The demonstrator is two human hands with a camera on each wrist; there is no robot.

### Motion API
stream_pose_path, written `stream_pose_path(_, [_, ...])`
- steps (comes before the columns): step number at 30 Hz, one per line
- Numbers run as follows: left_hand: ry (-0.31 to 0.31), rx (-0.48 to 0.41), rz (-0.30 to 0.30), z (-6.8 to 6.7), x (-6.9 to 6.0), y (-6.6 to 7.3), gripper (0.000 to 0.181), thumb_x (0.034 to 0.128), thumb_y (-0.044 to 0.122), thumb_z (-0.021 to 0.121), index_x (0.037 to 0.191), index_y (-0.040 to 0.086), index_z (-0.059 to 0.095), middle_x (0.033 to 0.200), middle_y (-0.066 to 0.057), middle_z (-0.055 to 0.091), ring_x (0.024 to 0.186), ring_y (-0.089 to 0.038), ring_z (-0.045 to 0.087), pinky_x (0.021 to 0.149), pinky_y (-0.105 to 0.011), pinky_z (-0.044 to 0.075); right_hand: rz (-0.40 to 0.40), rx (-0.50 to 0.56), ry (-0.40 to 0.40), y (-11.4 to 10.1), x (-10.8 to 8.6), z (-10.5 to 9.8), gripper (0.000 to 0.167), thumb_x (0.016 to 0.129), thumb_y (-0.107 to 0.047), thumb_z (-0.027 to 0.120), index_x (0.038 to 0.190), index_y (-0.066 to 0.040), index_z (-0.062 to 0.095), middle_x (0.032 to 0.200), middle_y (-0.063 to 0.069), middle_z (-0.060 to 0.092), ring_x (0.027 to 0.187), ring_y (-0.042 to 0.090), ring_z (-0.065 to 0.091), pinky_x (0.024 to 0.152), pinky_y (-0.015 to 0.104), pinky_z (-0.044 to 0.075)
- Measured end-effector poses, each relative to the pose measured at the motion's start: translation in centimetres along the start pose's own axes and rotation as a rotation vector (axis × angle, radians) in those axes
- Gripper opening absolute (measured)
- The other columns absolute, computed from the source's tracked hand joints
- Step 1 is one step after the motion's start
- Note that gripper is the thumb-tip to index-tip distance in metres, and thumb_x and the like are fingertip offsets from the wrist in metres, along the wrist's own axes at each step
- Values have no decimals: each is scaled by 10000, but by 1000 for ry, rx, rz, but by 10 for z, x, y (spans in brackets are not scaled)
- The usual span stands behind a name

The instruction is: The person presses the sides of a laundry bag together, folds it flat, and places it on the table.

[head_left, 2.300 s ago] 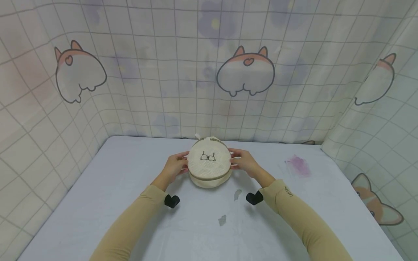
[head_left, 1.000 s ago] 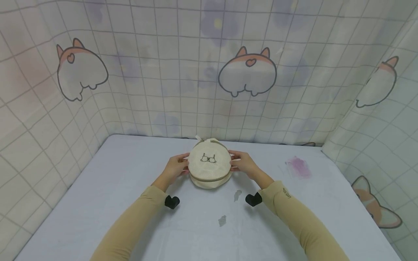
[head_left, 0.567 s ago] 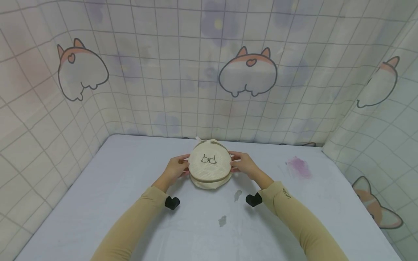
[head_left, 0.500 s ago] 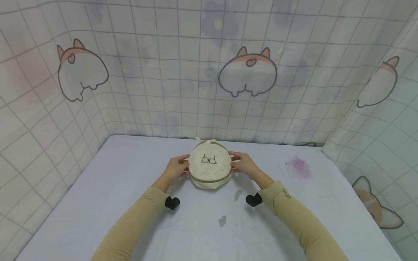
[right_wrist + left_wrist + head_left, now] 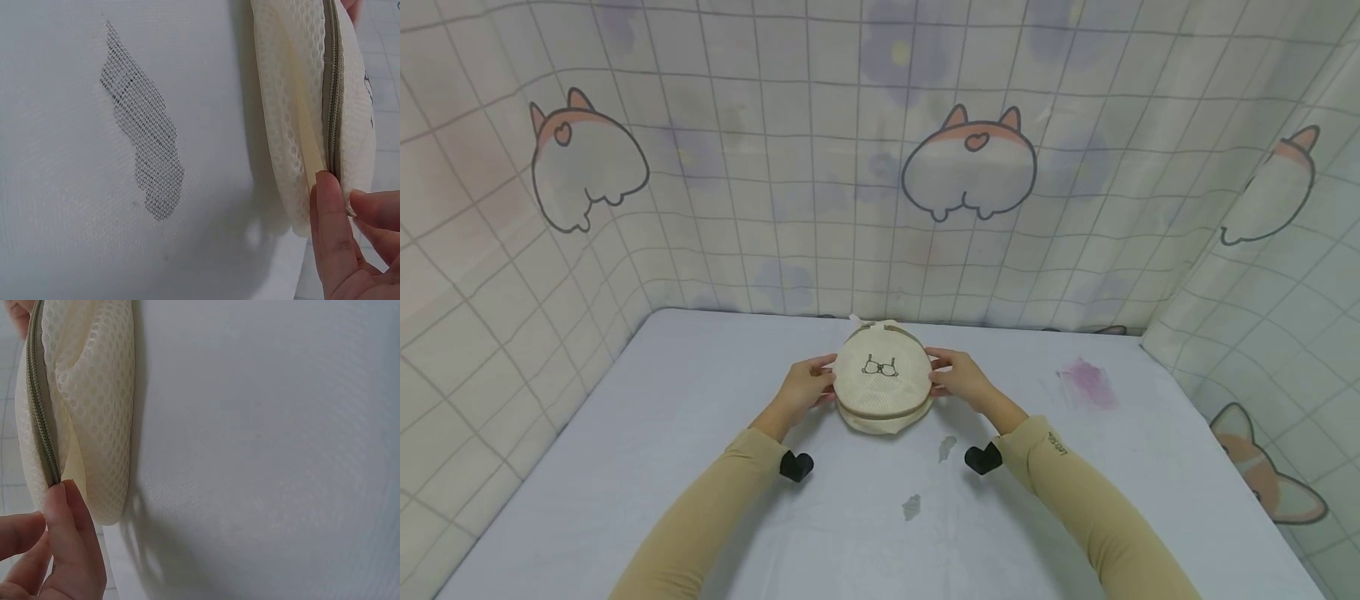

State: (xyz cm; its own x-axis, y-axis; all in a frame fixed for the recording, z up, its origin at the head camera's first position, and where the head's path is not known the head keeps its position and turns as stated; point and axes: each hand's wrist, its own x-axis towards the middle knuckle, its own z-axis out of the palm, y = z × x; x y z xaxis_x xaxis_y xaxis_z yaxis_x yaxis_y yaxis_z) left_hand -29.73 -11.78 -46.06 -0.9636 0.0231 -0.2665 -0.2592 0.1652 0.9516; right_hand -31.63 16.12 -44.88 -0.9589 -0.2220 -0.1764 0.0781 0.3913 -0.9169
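One white tabletop [image 5: 842,550] bore a round mesh bag [image 5: 882,387] near its far edge. Left hand [image 5: 802,385] and right hand [image 5: 964,377] pinched opposite sides between fingers [image 5: 331,215], apparently steadying it; the next move likely called for even pressure beside the zip [image 5: 334,94].

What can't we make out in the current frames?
- Contents, if any, of the round pouch: all views, hidden by its fabric.
- Its underside: all views, turned toward the table.
- Lettering on the right sleeve: head view, too small.
- Heel of the left hand: left wrist view, cut off by bottom edge.
- Heel of the right hand: right wrist view, likewise.
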Motion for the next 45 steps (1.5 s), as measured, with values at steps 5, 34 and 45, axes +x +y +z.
stream_pose_path(5, [3,11,-13,0,0,-1,479,1043,15,517,1520,53,488,1305,-191,569,933,-162,626,726,-195,556,0,-2,-7,2,2,1,575,1001,96,542,1550,26,389,1353,293,508,804,152,644,779,298,611])
stream_pose_path(34, [25,20,-22,4,-1,-1,458,1031,-17,517,1488,2,504,1246,-214,605,802,-116,603,666,-170,549,19,-87,-17,-3,3,2,564,990,111,539,1534,44,407,1337,296,536,710,148,655,767,333,618])
stream_pose_path(45, [25,28,-16,5,-1,-1,472,1024,-30,526,1492,29,514,1213,-200,614,777,-110,598,653,-173,549,13,-113,-27,-6,3,2,538,965,137,550,1490,99,437,1270,292,569,689,155,664,738,324,621])
